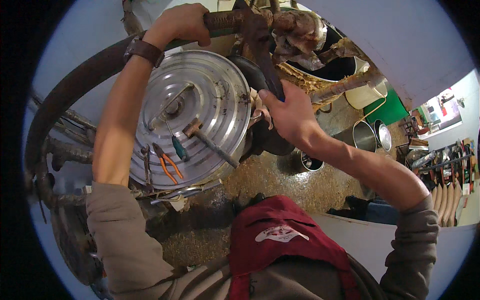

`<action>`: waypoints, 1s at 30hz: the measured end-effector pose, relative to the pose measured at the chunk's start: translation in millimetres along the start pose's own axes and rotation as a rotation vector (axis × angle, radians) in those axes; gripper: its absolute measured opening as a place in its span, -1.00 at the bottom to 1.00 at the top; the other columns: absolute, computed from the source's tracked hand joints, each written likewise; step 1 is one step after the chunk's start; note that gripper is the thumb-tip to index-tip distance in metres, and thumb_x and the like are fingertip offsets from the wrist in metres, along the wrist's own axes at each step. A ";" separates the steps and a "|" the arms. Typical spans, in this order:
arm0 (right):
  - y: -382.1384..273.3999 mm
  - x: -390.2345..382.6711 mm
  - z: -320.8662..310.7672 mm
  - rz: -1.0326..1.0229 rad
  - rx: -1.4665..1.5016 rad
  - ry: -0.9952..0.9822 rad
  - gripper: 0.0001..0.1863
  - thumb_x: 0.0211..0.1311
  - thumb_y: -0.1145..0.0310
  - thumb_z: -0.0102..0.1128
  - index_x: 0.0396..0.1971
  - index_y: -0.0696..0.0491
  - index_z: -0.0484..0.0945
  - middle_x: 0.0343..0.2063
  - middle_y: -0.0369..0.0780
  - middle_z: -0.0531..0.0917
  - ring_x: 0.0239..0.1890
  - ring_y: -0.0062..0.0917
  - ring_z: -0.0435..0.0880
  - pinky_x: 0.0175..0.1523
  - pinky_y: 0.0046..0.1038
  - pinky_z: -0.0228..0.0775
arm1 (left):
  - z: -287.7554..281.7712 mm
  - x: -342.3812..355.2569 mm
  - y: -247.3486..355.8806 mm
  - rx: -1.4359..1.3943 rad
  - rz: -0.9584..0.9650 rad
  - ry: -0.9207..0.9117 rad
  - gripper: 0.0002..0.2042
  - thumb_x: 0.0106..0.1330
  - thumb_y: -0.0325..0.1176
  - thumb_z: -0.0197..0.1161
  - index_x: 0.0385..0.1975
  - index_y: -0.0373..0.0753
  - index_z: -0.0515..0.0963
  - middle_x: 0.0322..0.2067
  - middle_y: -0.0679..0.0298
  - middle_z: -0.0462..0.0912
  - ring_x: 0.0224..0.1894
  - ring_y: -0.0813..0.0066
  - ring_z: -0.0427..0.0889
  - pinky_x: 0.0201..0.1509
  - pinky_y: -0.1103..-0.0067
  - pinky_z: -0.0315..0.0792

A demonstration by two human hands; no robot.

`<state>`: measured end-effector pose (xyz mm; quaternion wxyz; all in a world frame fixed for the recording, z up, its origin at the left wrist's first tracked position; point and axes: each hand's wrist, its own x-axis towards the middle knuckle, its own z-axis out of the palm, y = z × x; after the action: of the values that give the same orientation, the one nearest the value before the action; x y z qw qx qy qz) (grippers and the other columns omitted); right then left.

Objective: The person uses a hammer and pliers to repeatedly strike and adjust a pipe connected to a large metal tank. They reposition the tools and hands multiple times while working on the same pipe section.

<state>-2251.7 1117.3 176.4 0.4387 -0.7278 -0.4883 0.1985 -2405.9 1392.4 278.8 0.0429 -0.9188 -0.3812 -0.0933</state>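
My left hand (pixel 180 24) is closed over a rusty pipe (pixel 224 20) at the top, where a thick dark hose (pixel 80 75) meets it. My right hand (pixel 296 112) grips the handle of a dark pipe wrench (pixel 257 45), whose head sits against that pipe. Ragged wrapping (pixel 302 37) hangs off the pipe to the right of the wrench. Below my left hand lies a round ribbed metal lid (pixel 220 120). On it rest a hammer (pixel 212 142), orange-handled pliers (pixel 167 164), a teal-handled screwdriver (pixel 178 148) and a small rusty tool (pixel 146 167).
Behind the wrapping stands a large dark-mouthed pot (pixel 362 65). A lagged pipe (pixel 350 84) crosses before it. A metal pail (pixel 365 136) and a small can (pixel 311 162) stand on the wet brown floor (pixel 280 185). Rusty pipes (pixel 70 152) line the left; shelves (pixel 445 167) stand far right.
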 end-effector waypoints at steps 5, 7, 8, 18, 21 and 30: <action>-3.4 -3.0 1.3 0.062 0.006 -0.025 -0.56 0.49 0.13 0.35 0.03 0.25 0.65 -0.17 0.15 0.78 -0.09 0.05 0.78 0.07 -0.11 0.57 | -3.2 -8.0 4.5 -0.012 0.016 -0.015 -0.36 -0.24 -0.14 0.57 0.00 -0.15 0.77 -0.13 0.01 0.85 -0.03 -0.06 0.82 0.06 0.23 0.68; -6.3 -2.2 0.0 0.063 -0.001 -0.018 -0.55 0.48 0.12 0.35 0.02 0.25 0.65 -0.16 0.15 0.78 -0.07 0.07 0.78 0.08 -0.11 0.57 | -7.6 -8.3 5.3 -0.067 0.008 -0.023 -0.37 -0.24 -0.14 0.60 -0.02 -0.16 0.77 -0.14 -0.01 0.85 -0.04 -0.07 0.83 0.07 0.21 0.68; -6.8 -2.5 -0.6 0.101 0.022 -0.041 -0.55 0.48 0.12 0.35 0.01 0.26 0.64 -0.16 0.16 0.77 -0.06 0.08 0.78 0.09 -0.11 0.57 | -6.4 -10.3 5.0 -0.039 0.021 0.004 -0.40 -0.23 -0.14 0.59 -0.04 -0.13 0.79 -0.15 0.03 0.86 -0.06 -0.05 0.83 0.06 0.20 0.69; -3.5 -2.9 5.8 0.088 -0.039 -0.016 -0.56 0.50 0.12 0.34 -0.08 0.28 0.59 -0.22 0.18 0.74 -0.14 0.09 0.75 0.02 -0.08 0.55 | 8.7 -3.7 -4.9 -0.058 0.032 0.091 -0.39 -0.22 -0.16 0.61 -0.04 -0.19 0.78 -0.15 -0.01 0.85 -0.05 -0.05 0.84 0.06 0.20 0.70; -9.1 -3.6 3.2 0.069 0.010 -0.027 -0.57 0.51 0.12 0.33 -0.05 0.26 0.60 -0.26 0.11 0.75 -0.18 -0.05 0.72 0.02 -0.13 0.54 | -0.3 -8.2 0.7 0.000 0.029 0.054 -0.42 -0.18 -0.09 0.63 -0.05 -0.15 0.79 -0.12 0.01 0.85 -0.05 -0.06 0.83 0.08 0.18 0.69; -5.8 5.9 -8.0 -0.061 -0.179 -0.026 -0.57 0.53 0.11 0.30 0.07 0.20 0.59 -0.29 0.05 0.77 -0.31 -0.08 0.82 -0.15 -0.12 0.64 | 0.0 -6.5 -4.3 0.023 0.069 0.083 -0.42 -0.12 -0.03 0.60 -0.06 -0.18 0.76 -0.13 -0.04 0.83 -0.03 -0.11 0.81 0.08 0.13 0.67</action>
<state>-2246.5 1119.7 186.3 0.3715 -0.7460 -0.5318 0.1501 -2413.5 1390.9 277.4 0.0721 -0.9261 -0.3485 -0.1253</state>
